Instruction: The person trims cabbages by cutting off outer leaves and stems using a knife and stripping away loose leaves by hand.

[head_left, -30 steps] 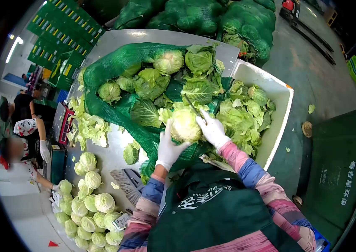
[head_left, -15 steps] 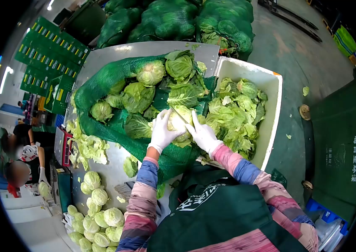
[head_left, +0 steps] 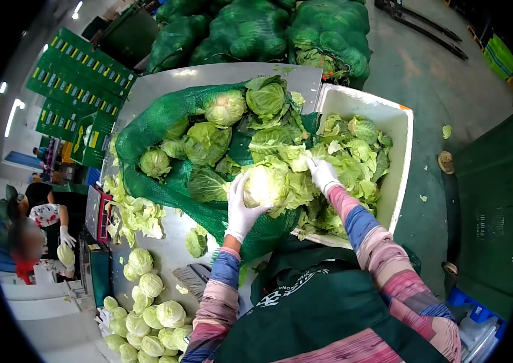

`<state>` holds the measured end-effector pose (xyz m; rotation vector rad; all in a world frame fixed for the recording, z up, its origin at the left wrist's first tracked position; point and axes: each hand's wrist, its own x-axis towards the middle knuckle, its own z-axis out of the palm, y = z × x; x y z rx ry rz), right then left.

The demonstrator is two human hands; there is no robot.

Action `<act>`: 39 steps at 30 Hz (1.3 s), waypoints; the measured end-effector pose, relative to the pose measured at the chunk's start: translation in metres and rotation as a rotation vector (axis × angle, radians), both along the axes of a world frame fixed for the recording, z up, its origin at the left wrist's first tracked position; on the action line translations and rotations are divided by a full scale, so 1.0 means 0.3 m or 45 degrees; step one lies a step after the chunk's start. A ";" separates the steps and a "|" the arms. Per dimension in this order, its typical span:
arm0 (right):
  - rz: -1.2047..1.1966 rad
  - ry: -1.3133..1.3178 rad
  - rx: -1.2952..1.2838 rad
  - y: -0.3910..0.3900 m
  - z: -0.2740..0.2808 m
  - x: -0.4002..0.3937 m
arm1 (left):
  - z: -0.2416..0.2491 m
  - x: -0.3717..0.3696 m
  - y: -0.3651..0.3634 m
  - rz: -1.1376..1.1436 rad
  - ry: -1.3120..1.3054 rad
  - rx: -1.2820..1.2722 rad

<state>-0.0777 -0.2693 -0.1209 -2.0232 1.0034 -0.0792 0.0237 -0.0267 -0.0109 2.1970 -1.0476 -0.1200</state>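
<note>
Cupped round the side of a round, pale green cabbage [head_left: 265, 187], the white-gloved left hand [head_left: 244, 209] has its thumb spread apart from its fingers, and I see it bracing the head over a green mesh sack [head_left: 158, 124] spread on a grey metal table [head_left: 223, 74]. Loose outer leaves fan out to the cabbage's right. Across from it, the white-gloved right hand [head_left: 324, 174] has its fingers bent at the edge of a pale, torn cabbage leaf [head_left: 298, 160]; from my end of the feed I cannot tell whether they pinch it. Just right of that hand I have a white foam box [head_left: 403, 160] holding stripped leaves. Lower left, pale trimmed cabbages [head_left: 170, 314] lie heaped, and beyond them a co-worker's white-gloved hand [head_left: 67, 236] is at another cabbage [head_left: 65, 255].
</note>
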 end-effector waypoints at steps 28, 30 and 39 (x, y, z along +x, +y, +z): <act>0.252 -0.112 -0.100 0.246 0.248 -0.049 | 0.111 0.015 -0.237 -0.133 -0.292 0.735; 0.326 -0.073 -0.075 0.219 0.262 -0.041 | 0.113 -0.009 -0.230 -0.090 -0.286 0.699; 0.076 -0.096 0.010 0.095 0.065 -0.078 | 0.048 -0.016 -0.034 0.052 -0.125 0.231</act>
